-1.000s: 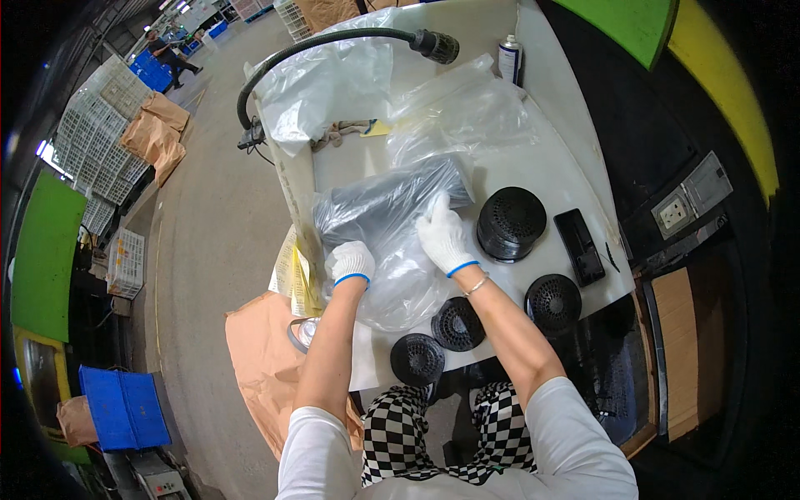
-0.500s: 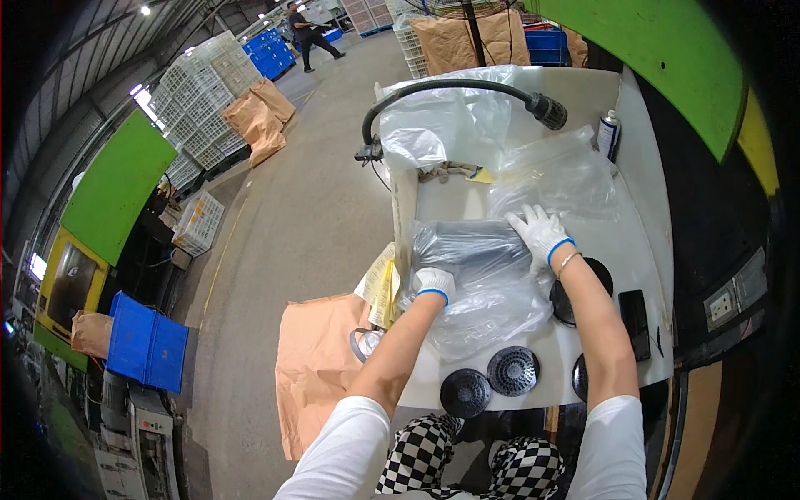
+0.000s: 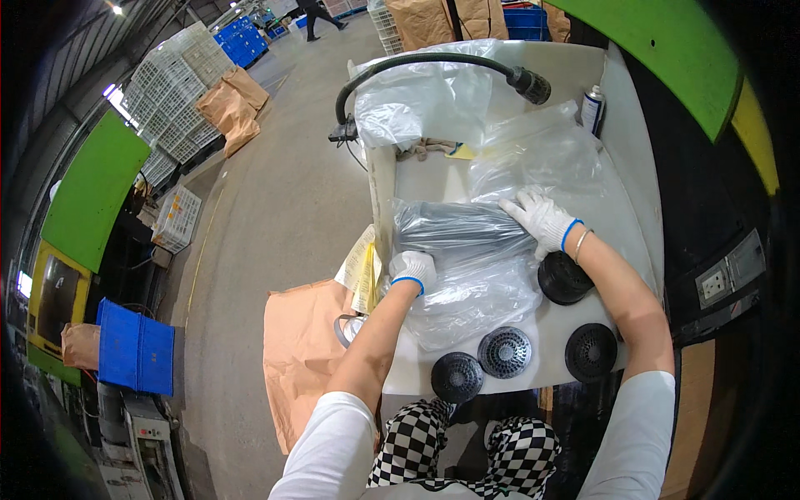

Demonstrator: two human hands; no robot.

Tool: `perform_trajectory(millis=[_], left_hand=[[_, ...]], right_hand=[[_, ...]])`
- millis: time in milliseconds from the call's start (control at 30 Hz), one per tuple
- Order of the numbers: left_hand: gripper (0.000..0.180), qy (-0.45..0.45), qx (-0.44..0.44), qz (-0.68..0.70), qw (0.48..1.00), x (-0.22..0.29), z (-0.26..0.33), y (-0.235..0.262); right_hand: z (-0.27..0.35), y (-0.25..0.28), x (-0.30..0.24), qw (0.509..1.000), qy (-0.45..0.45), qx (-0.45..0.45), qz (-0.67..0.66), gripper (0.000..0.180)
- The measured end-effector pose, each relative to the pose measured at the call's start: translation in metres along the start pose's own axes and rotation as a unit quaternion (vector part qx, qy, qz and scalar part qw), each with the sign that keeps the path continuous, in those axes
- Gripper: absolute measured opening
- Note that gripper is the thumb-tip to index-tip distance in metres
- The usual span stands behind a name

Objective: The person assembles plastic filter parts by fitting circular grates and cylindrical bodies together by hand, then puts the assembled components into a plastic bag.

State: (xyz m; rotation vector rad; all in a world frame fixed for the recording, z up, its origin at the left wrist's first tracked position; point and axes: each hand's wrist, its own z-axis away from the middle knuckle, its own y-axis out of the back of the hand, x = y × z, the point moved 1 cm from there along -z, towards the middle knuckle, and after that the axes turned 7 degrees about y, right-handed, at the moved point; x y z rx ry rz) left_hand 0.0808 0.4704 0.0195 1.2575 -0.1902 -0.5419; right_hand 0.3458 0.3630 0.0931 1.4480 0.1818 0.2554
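A clear plastic bag lies across the white work table, with dark pieces showing through its far part. My left hand, in a white knit glove, is closed on the left edge of this bag. At the bag's right end rests my right hand, also gloved, its fingers stretched out over the plastic. Just below the right hand sits a black round part, possibly stacked. Nearer me lie more perforated black discs: one at left, a greyer-looking one and one at right.
More clear plastic sheeting covers the table's far side. A flexible black lamp arm arches over it. A spray can stands at the far right wall. Brown paper hangs at left. Crates and a person are beyond.
The view has shifted slightly. My right forearm has swung outward, baring the black disc at the right and covering the phone. Both hands stay at the bag, whose far part looks pulled smoother.
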Motion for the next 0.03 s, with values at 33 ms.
perform_trajectory(millis=[33], left_hand=[[0.032,0.01,-0.011,0.003,1.0,0.0008,0.0,-0.0008]], right_hand=[[0.0002,-0.0021,0.0007,1.0,0.006,-0.019,0.01,0.125]])
